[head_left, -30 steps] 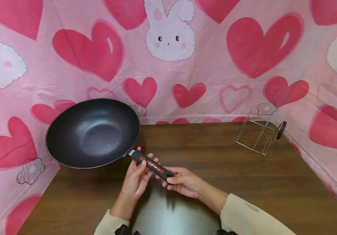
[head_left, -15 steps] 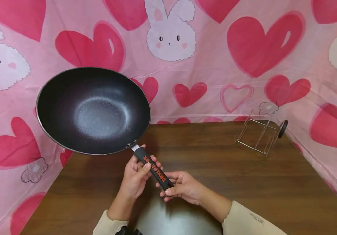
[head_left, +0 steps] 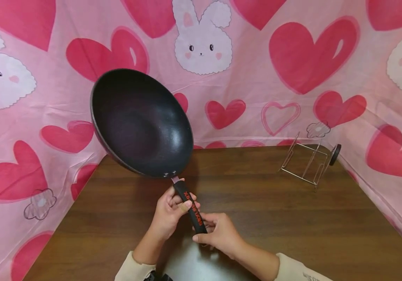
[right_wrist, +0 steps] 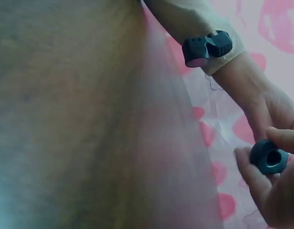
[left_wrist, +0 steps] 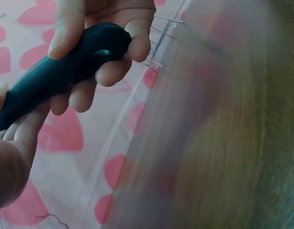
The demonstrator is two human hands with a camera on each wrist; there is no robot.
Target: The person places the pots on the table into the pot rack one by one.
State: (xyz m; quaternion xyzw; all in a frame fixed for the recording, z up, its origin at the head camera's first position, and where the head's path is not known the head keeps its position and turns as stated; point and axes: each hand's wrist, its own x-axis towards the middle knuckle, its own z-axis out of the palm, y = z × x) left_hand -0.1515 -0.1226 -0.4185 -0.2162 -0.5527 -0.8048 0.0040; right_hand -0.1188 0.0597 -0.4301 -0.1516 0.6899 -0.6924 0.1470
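A black wok is held up over the table, its dark inside facing the head camera and its bowl tilted. Its black handle with red lettering slants down to the right. My left hand grips the handle near the bowl, thumb on top and fingers curled beneath. Close to the handle's end, my right hand pinches it between thumb and fingers. In the left wrist view both hands are around the handle. The right wrist view shows the round handle end with its hole.
A wire rack with a round black piece stands at the back right of the brown wooden table. Pink cloth with hearts and rabbits hangs behind and along the sides.
The wok's bowl has risen, then swung right and tipped more on its side. Its handle has turned steeper. Both hands have kept hold, shifting slightly right and down.
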